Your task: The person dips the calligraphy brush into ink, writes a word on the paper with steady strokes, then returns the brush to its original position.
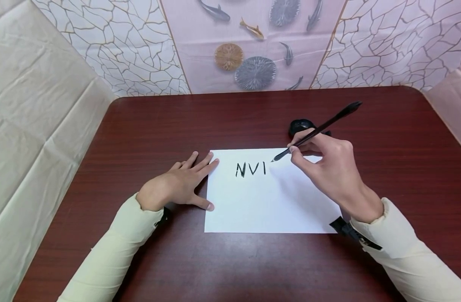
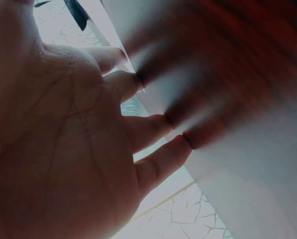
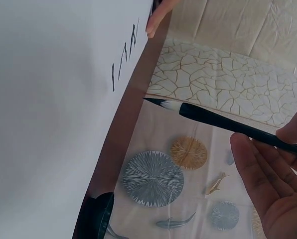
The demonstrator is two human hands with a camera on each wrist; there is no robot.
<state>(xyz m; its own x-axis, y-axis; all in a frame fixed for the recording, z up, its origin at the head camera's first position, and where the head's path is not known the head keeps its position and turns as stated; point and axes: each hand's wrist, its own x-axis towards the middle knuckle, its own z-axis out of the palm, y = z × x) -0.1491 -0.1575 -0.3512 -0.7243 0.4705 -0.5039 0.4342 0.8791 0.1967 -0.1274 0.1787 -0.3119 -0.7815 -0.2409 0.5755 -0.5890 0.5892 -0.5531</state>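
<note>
Nearest: two pale sleeves, lower L (image 1: 109, 247) and lower R (image 1: 407, 256) of frame, w/ dark straps (image 1: 355, 235) at the wrists. R hand (image 1: 330, 165), right of center, pinches a brush (image 1: 321, 128) btwn thumb and fingertips, partway along its dark handle. Brush slants from near center up toward upper R; tip is just right of the last letter and, going by the R wrist view, looks lifted off the paper. Bristles (image 3: 171, 104): black tip, white base.

Handling (my judgement): v. light; handle stiff, prob. smooth, so a bit slippery if fingers get inky. Bristles soft, bend under little pressure and smear. Best hold = handle, well clear of bristles, light pinch.

L hand (image 1: 177, 184), left of center: fingers spread, thumb and some fingertips resting on L edge of the paper (image 1: 253, 205). Paper is center frame, flat; prob. thin, light, slides and creases easily, so hold by a bare edge, away from wet ink. Black letters (image 1: 243, 170), upper part, read "NVI".

Farther: small dark pot (image 1: 300, 126), just beyond R hand, partly hidden; then far side of the brown table (image 1: 158, 126); patterned cloth (image 1: 204, 54) across top of frame.
</note>
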